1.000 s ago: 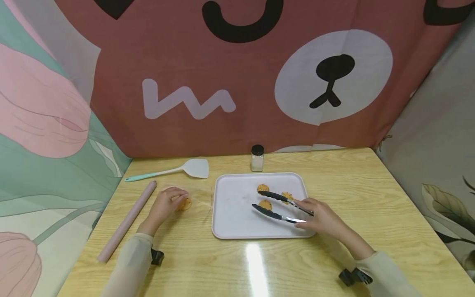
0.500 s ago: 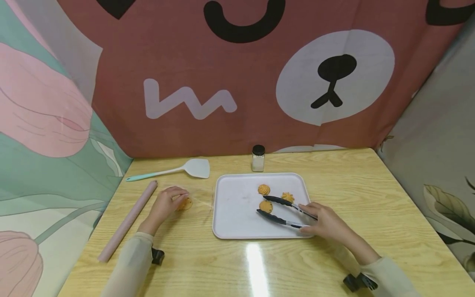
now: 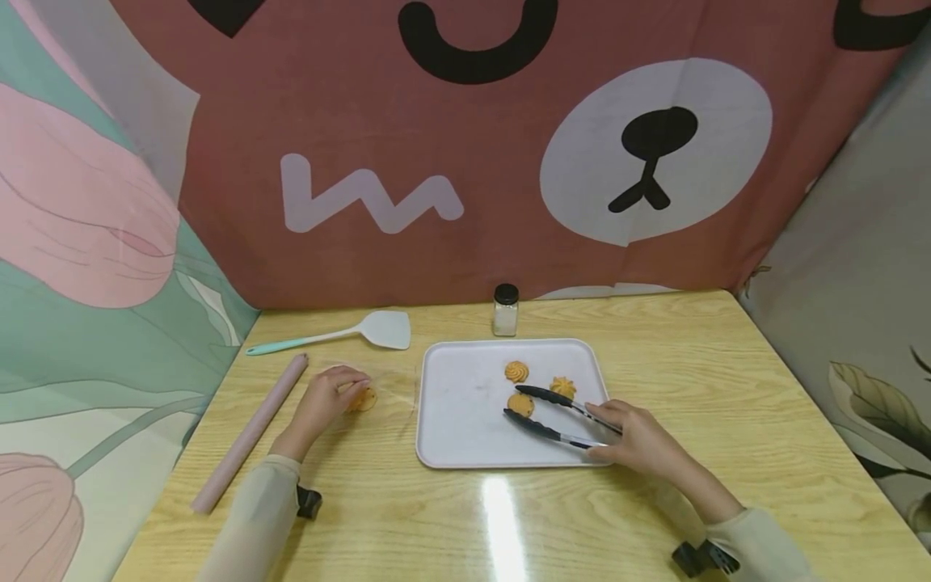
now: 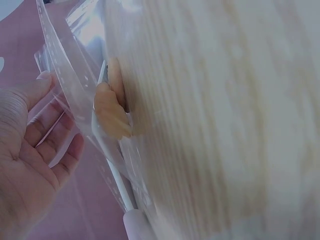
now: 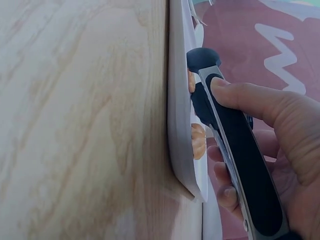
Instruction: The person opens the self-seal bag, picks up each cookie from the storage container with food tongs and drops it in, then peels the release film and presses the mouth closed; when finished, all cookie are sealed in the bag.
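My left hand (image 3: 325,402) pinches the edge of a clear plastic bag (image 4: 75,82) between thumb and fingers. Inside the bag lie cookies (image 4: 111,112), partly hidden by the hand in the head view. With my right hand (image 3: 642,439) I hold metal tongs (image 5: 245,165) with black tips over the white tray (image 3: 457,436). Their spread arms stand on either side of a round cookie (image 3: 520,404); whether they touch it I cannot tell. A swirled cookie (image 3: 516,371) sits behind it, and a flower-shaped cookie (image 3: 563,387) lies to the right, beside the upper arm.
A pink rolling pin (image 3: 250,432) lies left of my left hand. Behind it rests a white spatula (image 3: 385,330) with a mint handle. A small black-lidded jar (image 3: 505,311) stands just behind the tray. A printed cloth (image 3: 436,267) hangs at the table's back edge.
My right hand has drawn the tongs slightly right and toward me, so their tips moved off the swirled cookie to flank the round one. The left hand and bag look unchanged.
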### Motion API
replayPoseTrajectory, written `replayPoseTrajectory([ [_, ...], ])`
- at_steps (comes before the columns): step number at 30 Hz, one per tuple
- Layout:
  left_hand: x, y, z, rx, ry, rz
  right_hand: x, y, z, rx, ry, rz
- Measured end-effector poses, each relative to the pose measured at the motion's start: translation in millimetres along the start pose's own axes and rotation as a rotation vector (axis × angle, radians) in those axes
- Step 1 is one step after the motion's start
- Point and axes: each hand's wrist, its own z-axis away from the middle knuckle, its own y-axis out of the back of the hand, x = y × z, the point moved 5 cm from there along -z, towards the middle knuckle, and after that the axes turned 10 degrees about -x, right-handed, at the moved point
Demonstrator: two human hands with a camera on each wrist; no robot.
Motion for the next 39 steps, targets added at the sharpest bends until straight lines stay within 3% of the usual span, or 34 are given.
replayPoseTrajectory([
  [7, -0.5, -1.0, -0.7, -0.027, 0.039, -0.006, 1.2, -1.1, 1.9, 0.015, 0.003, -0.025],
  [31, 0.6, 0.4, -1.4, -0.054, 0.026, 0.003, -2.1, 1.6, 1.7, 0.010, 0.003, -0.027],
  [39, 1.6, 1.1, -1.8, -0.044, 0.019, 0.003, -8.8, 0.8, -2.6, 0.045, 0.074, 0.009],
])
